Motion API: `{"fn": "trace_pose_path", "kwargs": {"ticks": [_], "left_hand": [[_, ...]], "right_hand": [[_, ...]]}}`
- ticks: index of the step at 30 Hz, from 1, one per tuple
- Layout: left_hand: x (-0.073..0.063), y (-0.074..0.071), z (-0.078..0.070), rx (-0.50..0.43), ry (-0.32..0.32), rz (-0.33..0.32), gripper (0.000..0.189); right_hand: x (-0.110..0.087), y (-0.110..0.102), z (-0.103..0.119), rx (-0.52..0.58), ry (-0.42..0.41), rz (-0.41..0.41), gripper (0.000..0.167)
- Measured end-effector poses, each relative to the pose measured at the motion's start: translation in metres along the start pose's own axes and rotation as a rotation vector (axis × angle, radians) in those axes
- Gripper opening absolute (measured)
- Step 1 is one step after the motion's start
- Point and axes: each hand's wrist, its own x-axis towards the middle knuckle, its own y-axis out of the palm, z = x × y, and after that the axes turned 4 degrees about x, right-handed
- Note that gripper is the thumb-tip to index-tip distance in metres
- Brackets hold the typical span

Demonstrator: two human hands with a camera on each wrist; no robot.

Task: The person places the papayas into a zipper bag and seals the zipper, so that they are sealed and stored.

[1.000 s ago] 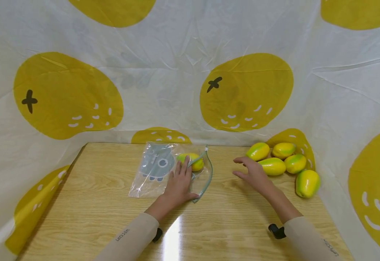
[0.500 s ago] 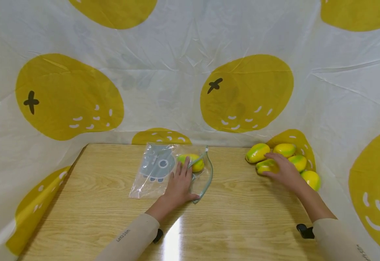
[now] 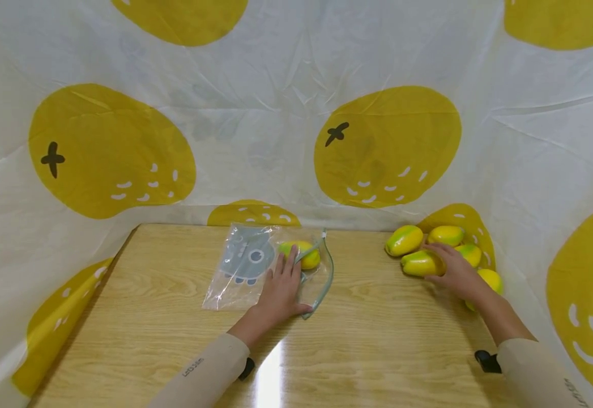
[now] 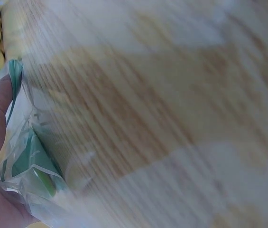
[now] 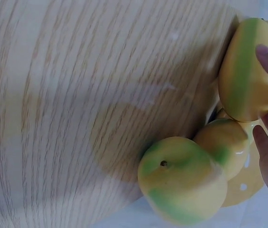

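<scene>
A clear zip bag printed with a grey-blue cartoon creature lies on the table, its green-edged mouth facing right. Inside it, near the mouth, is one yellow-green papaya. My left hand rests on the bag with fingers spread, the thumb at the green zip strip. At the right, my right hand has its thumb and fingers round another papaya, which sits low in the group. In the right wrist view the thumb presses that papaya's side.
Several more papayas cluster around the right hand: one to the left, one behind, one near the table's right edge. A white cloth with big yellow fruit prints walls the wooden table at back and sides.
My right hand has moved right from beside the papayas and taken hold of the front-left one. The left hand and the bag have stayed put.
</scene>
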Motion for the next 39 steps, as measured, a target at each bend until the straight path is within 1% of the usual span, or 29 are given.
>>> {"fn": "trace_pose_path", "kwargs": {"ticks": [3, 7, 11, 16, 20, 29, 34, 39], "left_hand": [[-0.001, 0.0, 0.001, -0.009, -0.002, 0.001, 0.127], [-0.001, 0.002, 0.001, -0.02, -0.004, 0.011, 0.126], [0.001, 0.003, 0.001, -0.018, -0.007, 0.03, 0.126], [0.001, 0.003, 0.0, -0.015, -0.012, 0.04, 0.126], [0.002, 0.003, 0.0, -0.012, -0.009, 0.04, 0.127], [0.001, 0.002, 0.0, 0.002, -0.01, 0.032, 0.127], [0.002, 0.0, 0.001, 0.001, -0.012, 0.017, 0.127], [0.001, 0.002, 0.001, -0.006, -0.01, 0.028, 0.127]], "right_hand": [[0.001, 0.002, 0.001, -0.013, 0.001, 0.018, 0.079], [0.001, 0.003, 0.0, -0.035, 0.007, 0.019, 0.078], [-0.002, 0.006, -0.004, -0.049, -0.01, -0.009, 0.076], [-0.004, 0.013, -0.012, -0.076, -0.071, -0.063, 0.075], [-0.005, 0.015, -0.016, -0.08, -0.083, -0.077, 0.074], [-0.004, 0.013, -0.01, -0.048, -0.073, -0.046, 0.073], [-0.007, 0.012, -0.006, -0.024, -0.088, -0.08, 0.075], [-0.014, 0.014, 0.004, 0.027, -0.081, -0.111, 0.076]]}}
